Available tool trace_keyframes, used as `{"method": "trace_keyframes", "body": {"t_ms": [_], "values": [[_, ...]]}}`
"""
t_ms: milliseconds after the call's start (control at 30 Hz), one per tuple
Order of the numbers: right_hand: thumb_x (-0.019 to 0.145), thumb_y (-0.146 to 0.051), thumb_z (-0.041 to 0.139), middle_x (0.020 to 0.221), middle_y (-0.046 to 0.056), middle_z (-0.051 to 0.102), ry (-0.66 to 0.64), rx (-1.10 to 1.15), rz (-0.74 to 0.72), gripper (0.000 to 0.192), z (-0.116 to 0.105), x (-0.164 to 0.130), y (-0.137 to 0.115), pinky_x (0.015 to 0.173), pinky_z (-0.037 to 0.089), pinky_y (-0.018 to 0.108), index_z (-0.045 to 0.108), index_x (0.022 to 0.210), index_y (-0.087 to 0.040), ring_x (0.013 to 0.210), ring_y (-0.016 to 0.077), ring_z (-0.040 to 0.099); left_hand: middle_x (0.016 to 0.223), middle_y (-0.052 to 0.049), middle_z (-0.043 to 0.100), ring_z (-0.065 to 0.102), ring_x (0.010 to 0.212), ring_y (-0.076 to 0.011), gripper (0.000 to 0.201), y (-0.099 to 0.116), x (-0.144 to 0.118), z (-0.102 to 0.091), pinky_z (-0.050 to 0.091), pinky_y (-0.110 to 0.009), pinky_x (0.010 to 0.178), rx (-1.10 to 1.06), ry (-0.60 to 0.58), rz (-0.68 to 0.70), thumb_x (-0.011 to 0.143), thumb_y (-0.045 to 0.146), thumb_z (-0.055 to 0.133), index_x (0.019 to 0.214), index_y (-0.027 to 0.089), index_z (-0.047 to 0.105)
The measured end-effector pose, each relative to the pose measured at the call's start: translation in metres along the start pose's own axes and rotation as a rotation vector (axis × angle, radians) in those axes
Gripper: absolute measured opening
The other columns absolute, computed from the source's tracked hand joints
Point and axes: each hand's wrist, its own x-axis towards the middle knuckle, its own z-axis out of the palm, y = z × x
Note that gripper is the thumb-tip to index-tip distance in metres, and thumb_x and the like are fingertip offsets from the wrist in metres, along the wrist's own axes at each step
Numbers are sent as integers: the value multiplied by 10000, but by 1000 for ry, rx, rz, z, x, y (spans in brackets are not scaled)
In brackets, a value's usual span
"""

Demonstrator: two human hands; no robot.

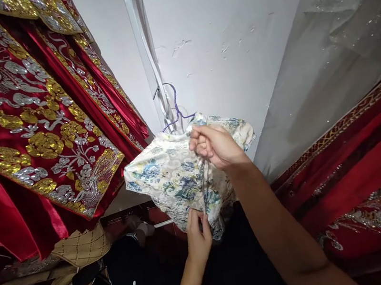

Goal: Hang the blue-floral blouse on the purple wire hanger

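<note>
Both of my hands hold the flowery dress (174, 174) up in front of the white wall (215, 23). Big red robes (29, 129) with gold and silver hang close on the left, and a red cloth (366, 158) on the right, so room is tight. My right hand (213, 146) pinches the top edge by the purple hanger (175, 109). My left hand (198, 235) pinches the bottom seam.
</note>
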Motion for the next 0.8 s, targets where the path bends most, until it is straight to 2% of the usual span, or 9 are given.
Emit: {"method": "trace_keyframes", "body": {"t_ms": [67, 133, 233, 300, 333, 433, 533, 667, 800], "values": [[875, -441, 708, 622, 40, 683, -13, -22, -43, 333, 6, -5, 2, 338, 306, 160, 586, 725, -170, 398, 54, 479, 813, -51, 562, 561, 796, -210, 213, 5, 8, -3, 448, -318, 760, -6, -36, -4, 982, 326, 544, 803, 213, 559], [898, -476, 666, 613, 37, 680, -16, -60, -37, 356, 8, -17, 18, 353, 328, 175, 580, 728, -176, 399, 66, 485, 855, -56, 595, 581, 827, -207, 161, 18, 24, -9, 465, -319, 788, -38, -42, 2, 977, 335, 570, 894, 202, 609], [924, -459, 589, 547, 14, 640, 9, -88, -13, 356, 9, -31, 40, 367, 312, 187, 559, 698, -186, 380, 73, 456, 966, -67, 640, 620, 899, -201, 242, 59, 65, -25, 494, -318, 841, -128, 59, 80, 984, 331, 574, 1186, 208, 625], [926, -402, 554, 516, -1, 614, 0, -110, -30, 330, 11, -33, 42, 388, 319, 189, 552, 673, -190, 383, 75, 450, 959, -58, 657, 631, 864, -188, 337, 93, 100, -40, 506, -318, 832, -136, 212, 191, 996, 341, 557, 1309, 228, 607], [924, -375, 543, 509, -5, 607, -19, -127, -48, 319, 13, -33, 39, 399, 326, 189, 553, 664, -191, 390, 77, 453, 977, -65, 675, 642, 879, -191, 360, 110, 117, -47, 512, -323, 834, -111, 226, 267, 999, 345, 549, 1335, 227, 607], [913, -353, 546, 495, -10, 590, -30, -137, -130, 314, 16, -27, 31, 424, 337, 196, 552, 643, -193, 407, 81, 447, 963, -58, 727, 674, 864, -181, 224, 145, 153, -65, 524, -303, 812, 5, 140, 416, 975, 327, 595, 1118, 205, 718], [894, -416, 585, 455, -28, 538, 49, -68, -181, 341, 15, -20, 41, 425, 315, 207, 542, 635, -198, 400, 81, 403, 867, -31, 738, 672, 761, -151, 143, 156, 160, -71, 514, -267, 743, 99, 151, 489, 958, 288, 626, 977, 190, 728], [868, -444, 600, 438, -33, 514, 118, -49, -118, 342, 10, -10, 76, 434, 295, 227, 556, 632, -201, 399, 87, 380, 843, -21, 735, 666, 737, -136, 117, 158, 152, -71, 501, -255, 712, 126, 242, 511, 955, 253, 629, 963, 183, 723], [834, -376, 623, 440, -32, 492, 178, -39, -22, 306, -3, -8, 98, 444, 258, 250, 553, 591, -204, 409, 92, 366, 896, -28, 715, 664, 834, -143, 123, 168, 161, -95, 514, -279, 821, 94, 526, 532, 953, 264, 637, 969, 172, 718]]}}
